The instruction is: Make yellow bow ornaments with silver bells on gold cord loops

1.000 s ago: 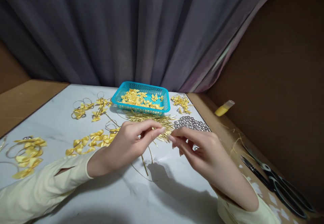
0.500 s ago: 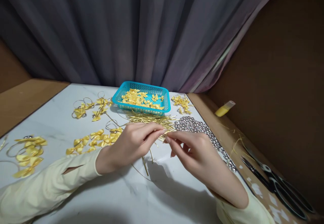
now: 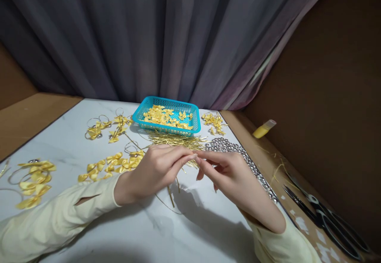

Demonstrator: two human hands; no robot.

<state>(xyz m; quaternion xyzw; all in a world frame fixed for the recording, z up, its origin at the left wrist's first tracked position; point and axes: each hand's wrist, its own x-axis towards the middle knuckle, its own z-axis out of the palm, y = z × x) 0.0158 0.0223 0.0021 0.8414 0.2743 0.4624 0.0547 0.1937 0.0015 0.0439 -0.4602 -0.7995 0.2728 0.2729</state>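
My left hand (image 3: 154,169) and my right hand (image 3: 229,173) meet fingertip to fingertip above the white tabletop (image 3: 125,223), both pinching a thin gold wire (image 3: 170,194) whose ends hang down below the left hand. Just behind the fingers lies a heap of gold wires (image 3: 175,140). To the right of it sits a cluster of silver bells (image 3: 226,146). A blue basket (image 3: 166,116) with yellow ribbon bows stands farther back.
Finished yellow bows on wire rings lie at the left (image 3: 32,177), mid left (image 3: 113,164) and back left (image 3: 104,127); more bows (image 3: 213,122) lie right of the basket. Black scissors (image 3: 324,215) and a yellow glue tube (image 3: 263,129) rest on the wooden ledge at the right. A grey curtain hangs behind.
My right hand has moved left and up until its fingertips meet the left hand's on the wire. More of the silver bells show behind it.
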